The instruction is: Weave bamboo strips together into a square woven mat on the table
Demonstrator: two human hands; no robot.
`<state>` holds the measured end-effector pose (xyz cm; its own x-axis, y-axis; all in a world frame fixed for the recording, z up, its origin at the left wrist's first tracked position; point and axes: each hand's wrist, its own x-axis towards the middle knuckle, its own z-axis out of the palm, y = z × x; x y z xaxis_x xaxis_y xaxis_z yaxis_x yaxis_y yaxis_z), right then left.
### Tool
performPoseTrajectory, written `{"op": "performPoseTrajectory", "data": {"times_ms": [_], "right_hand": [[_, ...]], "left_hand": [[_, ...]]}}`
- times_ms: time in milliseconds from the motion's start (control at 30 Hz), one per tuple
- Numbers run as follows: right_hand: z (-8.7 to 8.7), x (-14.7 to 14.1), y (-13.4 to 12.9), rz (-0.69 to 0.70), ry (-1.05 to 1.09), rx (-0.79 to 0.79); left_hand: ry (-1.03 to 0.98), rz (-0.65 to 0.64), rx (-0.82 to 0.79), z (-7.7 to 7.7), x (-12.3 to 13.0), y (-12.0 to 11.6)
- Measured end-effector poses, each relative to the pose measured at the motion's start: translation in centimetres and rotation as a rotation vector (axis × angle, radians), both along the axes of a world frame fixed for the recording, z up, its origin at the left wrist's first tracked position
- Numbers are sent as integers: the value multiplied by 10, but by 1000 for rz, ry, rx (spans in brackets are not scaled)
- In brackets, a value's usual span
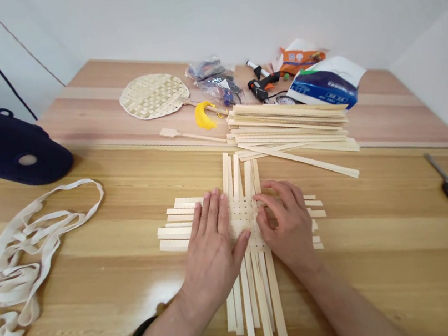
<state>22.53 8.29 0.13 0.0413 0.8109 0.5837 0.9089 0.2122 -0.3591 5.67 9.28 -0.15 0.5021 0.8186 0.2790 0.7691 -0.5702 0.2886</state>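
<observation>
Woven strips [240, 210], left hand [213, 242] flat, right hand [289, 226] unclenched, strip pile [287, 127] beyond, scissors [447, 180] rightward

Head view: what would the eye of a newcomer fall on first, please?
Probably the cross of woven pale strips at the centre, under the left hand and the right hand. Next might come the bright yellow piece behind it and the dark blue object at the left edge.
</observation>
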Motion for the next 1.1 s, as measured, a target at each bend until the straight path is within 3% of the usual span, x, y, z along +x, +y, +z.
{"op": "performPoseTrajectory", "data": {"times_ms": [333,667,733,900,1100], "right_hand": [[-5,-1,1,-5,-47,-73],[-4,-1,1,5,-10,-61],[-4,-1,1,6,-14,-71],[-5,0,1,39,-37,-68],[-6,0,1,22,-68,-96]], "left_hand": [[38,-9,-21,-2,1,-1],[-289,113,-37,16,-8,14],[-273,113,-39,15,-9,17],[-151,-31,-70,5,-7,18],[-191,-10,-78,1,-7,18]]}}
